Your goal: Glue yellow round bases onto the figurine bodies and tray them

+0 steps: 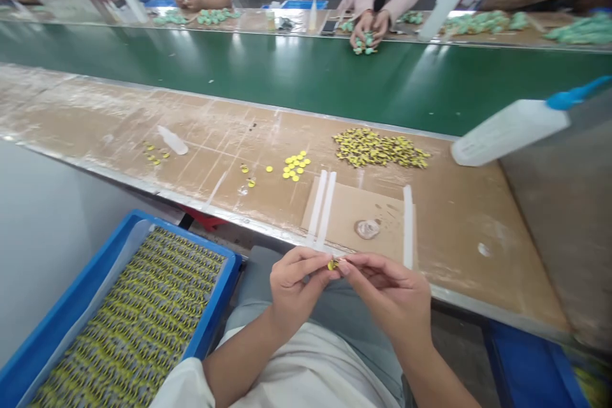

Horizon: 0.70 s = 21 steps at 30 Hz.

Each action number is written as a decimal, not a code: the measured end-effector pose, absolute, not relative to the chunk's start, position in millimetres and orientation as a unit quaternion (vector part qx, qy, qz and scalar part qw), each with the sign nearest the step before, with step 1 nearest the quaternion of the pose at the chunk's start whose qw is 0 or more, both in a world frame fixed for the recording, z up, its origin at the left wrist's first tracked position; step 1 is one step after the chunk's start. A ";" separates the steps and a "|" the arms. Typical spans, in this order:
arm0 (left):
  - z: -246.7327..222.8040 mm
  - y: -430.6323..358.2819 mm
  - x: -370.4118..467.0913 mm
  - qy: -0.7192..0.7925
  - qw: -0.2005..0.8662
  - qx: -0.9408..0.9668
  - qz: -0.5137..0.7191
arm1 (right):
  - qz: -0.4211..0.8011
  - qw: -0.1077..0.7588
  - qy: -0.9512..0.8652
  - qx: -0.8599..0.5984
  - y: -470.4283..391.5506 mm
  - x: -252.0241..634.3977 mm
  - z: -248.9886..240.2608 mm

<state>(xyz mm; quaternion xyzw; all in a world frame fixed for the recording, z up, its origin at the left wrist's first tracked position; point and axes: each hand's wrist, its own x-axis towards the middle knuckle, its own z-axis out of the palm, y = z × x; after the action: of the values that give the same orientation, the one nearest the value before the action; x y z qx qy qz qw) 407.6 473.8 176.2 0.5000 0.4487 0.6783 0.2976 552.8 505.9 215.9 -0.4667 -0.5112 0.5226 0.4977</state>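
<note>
Between my fingertips is a small yellow piece [331, 264], held over the table's front edge. My left hand [299, 284] pinches it from the left, with thumb and forefinger closed. From the other side my right hand [389, 293] is also closed in a pinch, its fingertips touching the piece or a tiny part beside it; the detail is too small to tell. Just beyond my hands lies a cardboard sheet [349, 217] with white tape strips and a brownish glue-like blob [367, 228]. Behind it are loose yellow discs [296, 166] and a heap of small yellow-and-brown pieces [377, 148].
A blue tray [234, 268] with rows of yellow pieces stands at lower left. A white squeeze bottle [511, 131] leans at the right, by a metal panel [564, 204]. Beyond the table runs a green conveyor belt [268, 70]; several people work across it, one person's hands [370, 29] holding green pieces.
</note>
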 end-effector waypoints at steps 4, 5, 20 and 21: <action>168.5 467.1 386.5 0.459 0.351 0.419 0.701 | 0.561 0.459 -0.528 -0.442 515.0 540.4 202.1; 166.0 463.5 379.5 0.462 0.362 0.381 0.714 | 0.558 0.448 -0.544 -0.438 520.6 535.2 197.9; 119.9 205.7 200.1 0.792 0.011 -0.072 0.606 | 0.342 0.286 -0.812 -0.376 654.8 358.4 158.0; 115.0 174.7 189.6 0.803 -0.016 -0.104 0.586 | 0.350 0.284 -0.816 -0.362 654.8 352.9 157.2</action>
<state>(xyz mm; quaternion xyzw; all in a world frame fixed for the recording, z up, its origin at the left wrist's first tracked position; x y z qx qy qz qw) 189.6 174.7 115.0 -0.1043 0.8031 0.5865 -0.0158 352.9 654.8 157.2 -0.3623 -0.8157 0.3499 0.2845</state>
